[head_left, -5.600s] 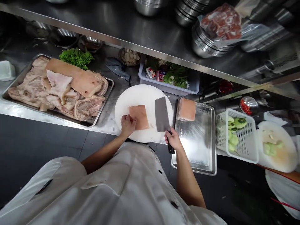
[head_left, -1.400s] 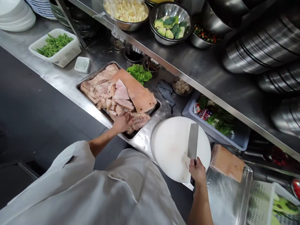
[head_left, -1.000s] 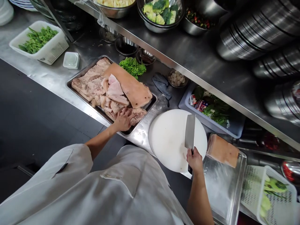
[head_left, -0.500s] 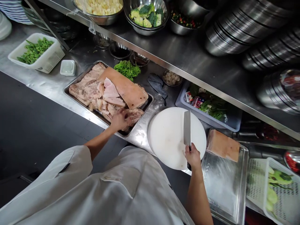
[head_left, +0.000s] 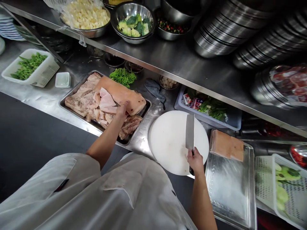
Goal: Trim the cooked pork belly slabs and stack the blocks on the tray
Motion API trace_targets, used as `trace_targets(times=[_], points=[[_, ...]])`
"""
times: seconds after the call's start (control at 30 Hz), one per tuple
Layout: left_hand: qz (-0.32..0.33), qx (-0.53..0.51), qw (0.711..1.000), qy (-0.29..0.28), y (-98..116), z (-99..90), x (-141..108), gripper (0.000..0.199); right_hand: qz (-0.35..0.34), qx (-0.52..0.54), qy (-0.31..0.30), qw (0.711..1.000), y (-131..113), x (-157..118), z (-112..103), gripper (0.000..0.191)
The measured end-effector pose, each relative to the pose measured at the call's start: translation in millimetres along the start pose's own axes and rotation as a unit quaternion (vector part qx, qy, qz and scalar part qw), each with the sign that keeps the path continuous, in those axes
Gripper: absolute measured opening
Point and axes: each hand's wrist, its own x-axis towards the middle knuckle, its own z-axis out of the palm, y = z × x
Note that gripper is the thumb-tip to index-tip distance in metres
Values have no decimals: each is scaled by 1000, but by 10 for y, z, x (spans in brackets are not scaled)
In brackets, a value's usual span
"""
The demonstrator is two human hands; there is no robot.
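Note:
My left hand (head_left: 122, 111) is at the front edge of a large skin-on slab of cooked meat (head_left: 115, 89), its partly visible fingers closed on that edge. The slab lies with paler meat pieces (head_left: 81, 99) in a metal tray (head_left: 129, 140). In my right hand (head_left: 196, 160), closed round the dark handle, is a cleaver (head_left: 190, 131), its blade over a round white cutting board (head_left: 165, 140). To the right, a smaller skin-on block (head_left: 226, 145) rests at the back of another metal tray (head_left: 230, 188).
Leafy greens (head_left: 122, 77) and a dark cloth (head_left: 155, 89) lie behind the meat tray. A bluish bin (head_left: 236, 124) stands behind the board, under a metal shelf (head_left: 168, 57) bearing bowls. White baskets stand far left (head_left: 48, 72) and right (head_left: 265, 179).
My left hand has moved back from the lower meat pieces to the large slab's edge. My right hand still holds the cleaver over the board. The view has shifted slightly.

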Motion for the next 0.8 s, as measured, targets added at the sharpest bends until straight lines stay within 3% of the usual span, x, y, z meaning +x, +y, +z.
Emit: trace_targets(times=[0.17, 0.27, 0.37, 0.5, 0.63, 0.8], points=[[-68, -12, 997, -30, 176, 47, 48, 47, 32, 44, -30, 998, 30, 65, -93, 29], [-113, -21, 993, -25, 312, 88, 152, 48, 19, 5, -51, 999, 25, 107, -120, 26], [-75, -48, 996, -24, 387, 123, 281, 49, -10, -128, -26, 991, -57, 81, -56, 30], [-25, -61, 997, -29, 376, 64, 401, 52, -4, -267, 0, 964, -148, 8, 118, 47], [-31, -106, 991, -75, 401, -7, 462, 51, -25, -296, -5, 955, -28, 42, 259, 53], [-51, -185, 977, -94, 427, 152, 552, 38, -63, -279, -5, 958, 187, 105, 386, 50]])
